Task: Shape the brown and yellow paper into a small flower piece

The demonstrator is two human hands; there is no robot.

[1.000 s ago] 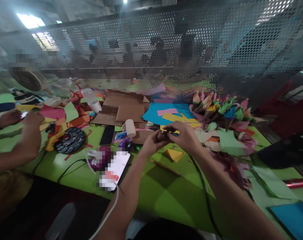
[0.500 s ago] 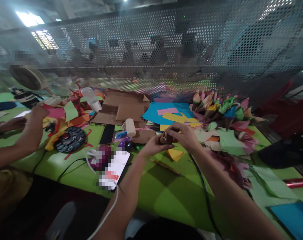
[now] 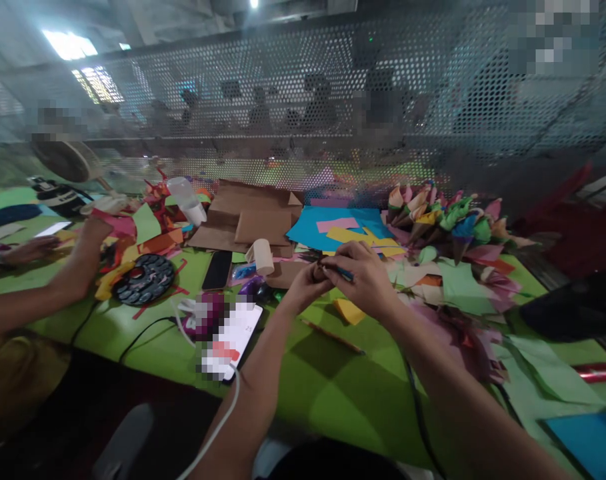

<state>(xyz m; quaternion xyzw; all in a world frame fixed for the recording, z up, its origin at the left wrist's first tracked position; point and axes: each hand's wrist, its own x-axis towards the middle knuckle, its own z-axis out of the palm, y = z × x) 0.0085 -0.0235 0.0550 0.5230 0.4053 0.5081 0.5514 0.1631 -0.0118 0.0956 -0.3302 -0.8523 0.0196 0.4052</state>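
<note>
My left hand and my right hand meet above the green table, fingers pinched together round a small brown paper piece. A thin blue stick, maybe a pen, lies across my right fingers. A yellow folded paper and a pencil lie on the table just under my hands. The paper piece is mostly hidden by my fingers.
A phone on a white cable lies left of my arms, a dark phone beyond it. Brown card, blue and yellow sheets, paper cones and scraps fill the far side. Another person's arm reaches over a round paint palette.
My hands have shifted slightly and closed tighter on the brown piece. The neighbour's hand at the left has moved further towards the coloured papers.
</note>
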